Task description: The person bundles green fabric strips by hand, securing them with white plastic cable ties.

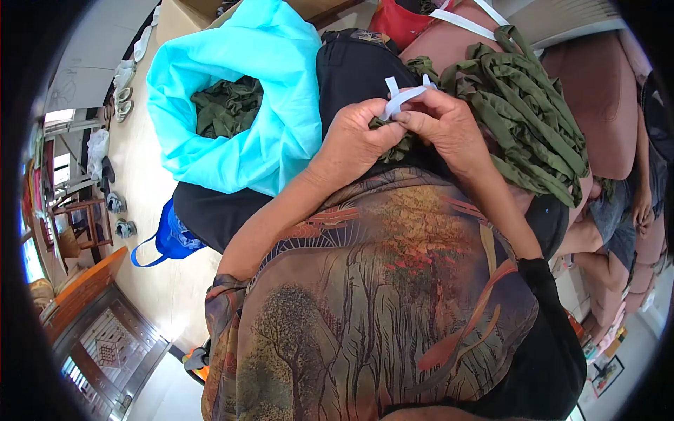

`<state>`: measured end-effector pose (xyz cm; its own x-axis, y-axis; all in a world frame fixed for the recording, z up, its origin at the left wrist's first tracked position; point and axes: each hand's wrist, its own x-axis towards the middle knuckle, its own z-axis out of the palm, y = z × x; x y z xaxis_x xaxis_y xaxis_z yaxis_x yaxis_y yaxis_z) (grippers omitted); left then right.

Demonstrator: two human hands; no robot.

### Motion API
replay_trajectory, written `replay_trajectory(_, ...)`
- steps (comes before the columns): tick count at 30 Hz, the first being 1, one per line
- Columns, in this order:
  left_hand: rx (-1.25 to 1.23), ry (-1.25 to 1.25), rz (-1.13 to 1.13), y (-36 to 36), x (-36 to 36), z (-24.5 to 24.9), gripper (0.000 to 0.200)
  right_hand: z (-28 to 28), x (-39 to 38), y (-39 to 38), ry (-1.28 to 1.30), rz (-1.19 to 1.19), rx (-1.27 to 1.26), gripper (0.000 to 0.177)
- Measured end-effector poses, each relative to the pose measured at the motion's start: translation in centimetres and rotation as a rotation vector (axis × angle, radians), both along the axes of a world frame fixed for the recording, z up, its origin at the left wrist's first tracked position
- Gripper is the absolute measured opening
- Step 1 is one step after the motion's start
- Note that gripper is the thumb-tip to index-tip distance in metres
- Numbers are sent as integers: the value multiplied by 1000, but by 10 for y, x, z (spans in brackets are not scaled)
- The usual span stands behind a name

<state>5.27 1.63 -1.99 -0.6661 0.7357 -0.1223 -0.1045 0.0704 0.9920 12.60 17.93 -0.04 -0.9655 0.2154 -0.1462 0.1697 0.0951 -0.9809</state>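
A narrow white fabric strip (408, 97) is looped between my two hands above my lap, its ends sticking up. My left hand (354, 133) is closed, pinching the strip from the left. From the right, my right hand (449, 130) grips it between thumb and fingers. Dark green fabric (400, 149) shows just beneath both hands, partly hidden by them. Close by my right hand lies a large bundle of long green fabric strips (523, 116). To the left, a bright turquoise bag (284, 133) stands with its top rolled open, and more green cloth (228, 109) is inside.
A cardboard box (184, 21) is behind the turquoise bag. A blue bag (175, 235) sits on the floor at left, with several shoes (123, 111) farther off. A red bag (397, 19) lies at the top. Another person (621, 224) sits at right, on a pinkish sofa (593, 98).
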Motion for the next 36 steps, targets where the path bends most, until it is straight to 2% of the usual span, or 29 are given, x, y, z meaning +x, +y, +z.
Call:
replay_trajectory(2,-3,104,7,1,2,0,15,-10,-5,1,128,31,143,18)
replay_trajectory(5,-66,205,-9,-1,2,0,20,-12,-7,-5,119,-34,121,14)
replay_trajectory(7,-154,255,-62,-4,-1,-2,26,-13,-10,-5,210,-66,116,10)
replay_trajectory(8,-98,151,-51,-5,-2,-3,29,-12,-11,-6,255,-84,115,8)
replay_trajectory(11,58,-89,-3,-5,-3,5,39,0,-9,-8,55,-167,-121,3)
replay_trajectory(14,141,-198,85,-5,-2,15,36,-11,-13,-10,134,-212,-305,5)
replay_trajectory(17,220,-349,71,-7,-6,2,33,-13,-13,-7,164,-208,-372,6)
replay_trajectory(20,101,-237,-12,-13,-10,0,31,-15,-13,-3,179,-244,-399,6)
replay_trajectory(23,64,-290,-12,-23,-10,-8,29,-21,-14,16,273,-305,-459,7)
replay_trajectory(26,41,-340,-2,-28,-8,-18,27,-23,-10,11,233,-260,-500,7)
replay_trajectory(29,137,-300,18,-25,-4,-16,28,-25,-3,-3,95,-144,-534,7)
replay_trajectory(32,78,-444,-44,-28,-6,5,29,-25,1,-8,80,-103,-464,6)
replay_trajectory(36,32,-233,-34,-28,-11,4,20,-18,4,-8,68,-50,-359,7)
